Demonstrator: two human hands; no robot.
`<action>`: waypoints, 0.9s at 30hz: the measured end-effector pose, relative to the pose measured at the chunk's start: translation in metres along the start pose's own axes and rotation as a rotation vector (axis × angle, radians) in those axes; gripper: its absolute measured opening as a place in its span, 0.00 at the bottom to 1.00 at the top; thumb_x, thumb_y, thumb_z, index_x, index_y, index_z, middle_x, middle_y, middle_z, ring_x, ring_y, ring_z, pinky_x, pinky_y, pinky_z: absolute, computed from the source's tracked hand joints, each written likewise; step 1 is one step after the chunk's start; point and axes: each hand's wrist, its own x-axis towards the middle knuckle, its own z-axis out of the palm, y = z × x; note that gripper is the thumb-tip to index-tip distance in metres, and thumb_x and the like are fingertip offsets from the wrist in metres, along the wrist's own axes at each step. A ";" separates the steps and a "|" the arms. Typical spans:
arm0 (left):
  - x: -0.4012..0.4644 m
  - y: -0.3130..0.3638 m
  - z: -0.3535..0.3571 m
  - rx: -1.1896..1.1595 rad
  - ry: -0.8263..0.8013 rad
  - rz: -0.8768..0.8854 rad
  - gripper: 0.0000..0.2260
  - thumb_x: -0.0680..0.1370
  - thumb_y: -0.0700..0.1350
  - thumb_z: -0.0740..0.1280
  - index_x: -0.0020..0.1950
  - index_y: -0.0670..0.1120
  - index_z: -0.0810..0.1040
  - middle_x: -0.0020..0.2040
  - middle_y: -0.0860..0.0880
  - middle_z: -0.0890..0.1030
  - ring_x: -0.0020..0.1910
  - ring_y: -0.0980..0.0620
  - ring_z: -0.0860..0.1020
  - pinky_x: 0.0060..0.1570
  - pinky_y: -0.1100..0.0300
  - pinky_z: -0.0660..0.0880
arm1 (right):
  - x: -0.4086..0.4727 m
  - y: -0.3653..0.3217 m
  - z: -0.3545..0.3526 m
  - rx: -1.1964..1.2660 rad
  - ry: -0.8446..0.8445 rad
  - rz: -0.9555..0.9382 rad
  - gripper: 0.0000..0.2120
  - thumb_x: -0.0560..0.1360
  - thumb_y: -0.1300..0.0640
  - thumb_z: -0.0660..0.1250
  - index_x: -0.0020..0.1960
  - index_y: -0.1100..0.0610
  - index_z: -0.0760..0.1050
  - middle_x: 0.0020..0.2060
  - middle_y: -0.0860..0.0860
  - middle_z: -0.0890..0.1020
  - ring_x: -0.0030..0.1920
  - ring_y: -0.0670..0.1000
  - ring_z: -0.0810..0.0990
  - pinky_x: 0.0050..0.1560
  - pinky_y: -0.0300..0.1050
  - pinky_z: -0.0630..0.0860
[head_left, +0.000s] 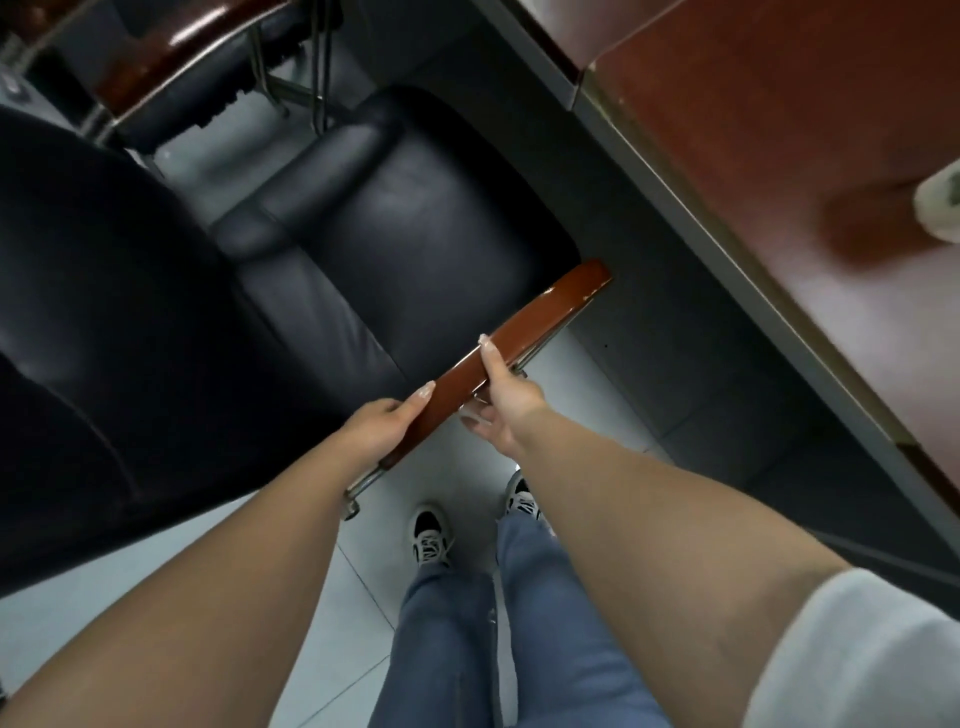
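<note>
The black chair (395, 234) is seen at the left and centre of the frame, beside the bench (779, 130) at the upper right. Its wooden armrest (550, 306) is laid diagonally, its free end toward the bench. The lower end is gripped by the left hand (376, 426) with fingers curled over it; mid-length is clasped by the right hand (506, 402).

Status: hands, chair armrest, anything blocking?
Left hand grips wooden armrest near end. Right hand grips mid-length. Desk close beyond armrest tip.
</note>
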 end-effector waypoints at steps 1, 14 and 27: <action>-0.004 -0.006 -0.002 -0.009 -0.008 -0.005 0.28 0.75 0.64 0.59 0.58 0.42 0.77 0.53 0.44 0.78 0.51 0.46 0.77 0.51 0.56 0.73 | -0.004 0.006 0.000 0.008 0.004 0.009 0.19 0.72 0.42 0.67 0.52 0.57 0.73 0.46 0.52 0.82 0.46 0.51 0.81 0.54 0.50 0.77; -0.044 -0.066 0.023 0.064 -0.117 -0.004 0.26 0.72 0.68 0.59 0.49 0.46 0.78 0.49 0.47 0.80 0.49 0.48 0.78 0.52 0.55 0.75 | -0.037 0.085 -0.015 0.046 0.154 0.031 0.21 0.72 0.41 0.67 0.52 0.58 0.74 0.54 0.54 0.81 0.56 0.56 0.79 0.59 0.58 0.75; -0.067 -0.081 0.035 0.057 -0.134 0.033 0.30 0.77 0.64 0.55 0.64 0.41 0.73 0.62 0.43 0.76 0.58 0.45 0.74 0.55 0.56 0.69 | -0.045 0.116 -0.017 0.170 0.284 -0.062 0.20 0.74 0.46 0.67 0.56 0.61 0.71 0.50 0.55 0.80 0.49 0.54 0.80 0.45 0.44 0.78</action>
